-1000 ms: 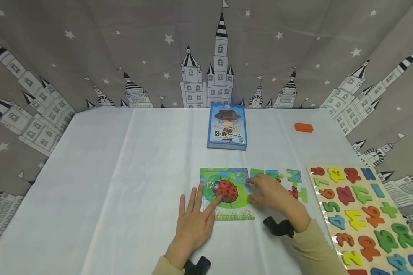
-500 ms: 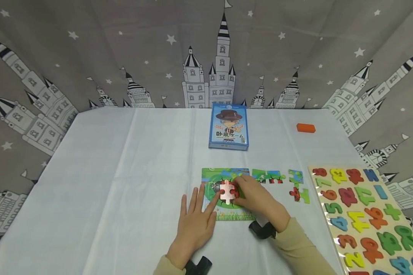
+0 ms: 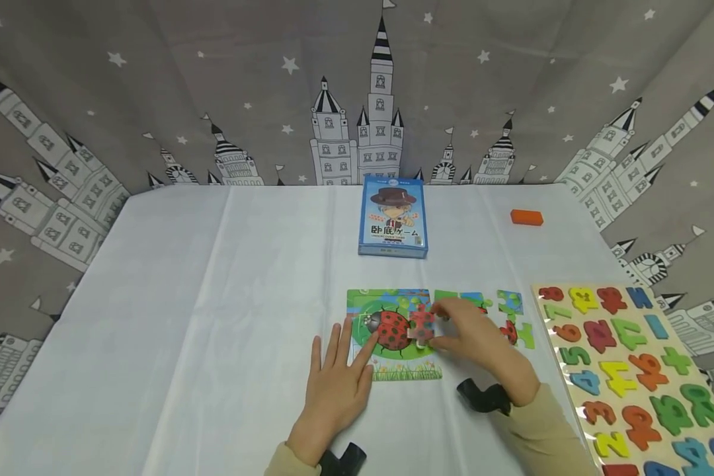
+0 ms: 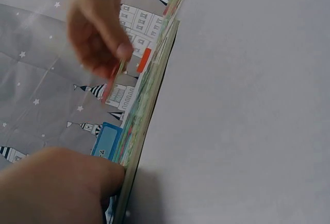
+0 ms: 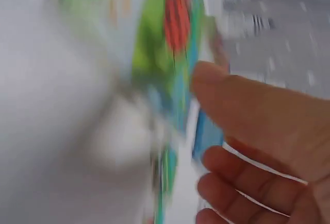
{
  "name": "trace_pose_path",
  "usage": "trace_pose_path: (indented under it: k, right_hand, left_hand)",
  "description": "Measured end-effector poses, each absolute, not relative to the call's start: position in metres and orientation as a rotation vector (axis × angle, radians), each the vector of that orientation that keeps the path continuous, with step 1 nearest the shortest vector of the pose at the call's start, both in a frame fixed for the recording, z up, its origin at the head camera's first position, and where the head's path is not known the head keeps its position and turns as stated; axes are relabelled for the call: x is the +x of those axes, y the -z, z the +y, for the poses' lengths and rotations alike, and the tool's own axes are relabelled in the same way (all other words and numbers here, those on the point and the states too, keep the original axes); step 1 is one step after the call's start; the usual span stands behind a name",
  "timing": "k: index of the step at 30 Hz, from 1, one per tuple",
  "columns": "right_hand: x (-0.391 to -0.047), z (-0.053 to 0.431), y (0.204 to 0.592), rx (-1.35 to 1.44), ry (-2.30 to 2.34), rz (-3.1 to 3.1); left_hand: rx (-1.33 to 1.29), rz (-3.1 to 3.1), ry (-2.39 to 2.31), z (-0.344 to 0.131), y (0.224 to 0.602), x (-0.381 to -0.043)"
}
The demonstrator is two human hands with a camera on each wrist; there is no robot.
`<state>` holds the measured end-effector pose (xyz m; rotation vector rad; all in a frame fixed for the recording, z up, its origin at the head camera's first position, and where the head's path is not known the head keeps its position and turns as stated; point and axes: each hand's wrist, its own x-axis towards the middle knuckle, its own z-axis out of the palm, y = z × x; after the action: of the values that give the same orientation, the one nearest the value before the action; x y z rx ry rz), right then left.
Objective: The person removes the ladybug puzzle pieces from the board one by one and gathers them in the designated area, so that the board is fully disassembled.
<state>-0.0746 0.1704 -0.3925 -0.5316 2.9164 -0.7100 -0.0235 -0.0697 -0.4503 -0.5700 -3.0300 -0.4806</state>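
On the white tabletop lies a ladybug puzzle board (image 3: 389, 329), its picture a red spotted ladybug on green. My left hand (image 3: 333, 390) rests on its lower left part with fingers spread; in the left wrist view the left thumb (image 4: 111, 175) touches the board's edge. Over the right side of the board my right hand (image 3: 478, 340) pinches a red puzzle piece (image 3: 421, 325), raised in the left wrist view. Its thumb (image 5: 211, 82) shows in the blurred right wrist view. Loose puzzle pieces (image 3: 510, 304) lie just right of the board, some partly hidden by the right hand.
Behind the board lies a blue game box (image 3: 393, 218). An orange block (image 3: 526, 217) sits at the back right. A wooden board (image 3: 577, 413) with coloured number and letter shapes fills the right front. A grey castle-print curtain (image 3: 244, 66) hangs behind the table.
My right hand moved left over the ladybug with the puzzle piece, then back right to the board's right side, the piece now showing red instead of pale. The left hand stays put.
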Motion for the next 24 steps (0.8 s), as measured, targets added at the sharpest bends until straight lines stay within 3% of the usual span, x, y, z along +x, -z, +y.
trace_pose_path:
  k: [6,12,18,24]
  right_hand:
    - [-0.066,0.234,0.386,-0.332,0.657,2.909]
    - [-0.061,0.253,0.394,-0.255,0.545,2.922]
    - [-0.060,0.247,0.393,-0.259,0.529,2.945]
    - [-0.069,0.199,0.388,-0.488,0.646,2.913]
  left_hand:
    - [-0.573,-3.028,0.477,-0.071,0.452,-0.024]
    - [-0.565,-3.014,0.513,-0.073,0.453,-0.024]
    - [-0.582,-2.984,0.548,-0.070,0.455,-0.024]
    - [-0.623,-2.992,0.534,-0.073,0.455,-0.021]
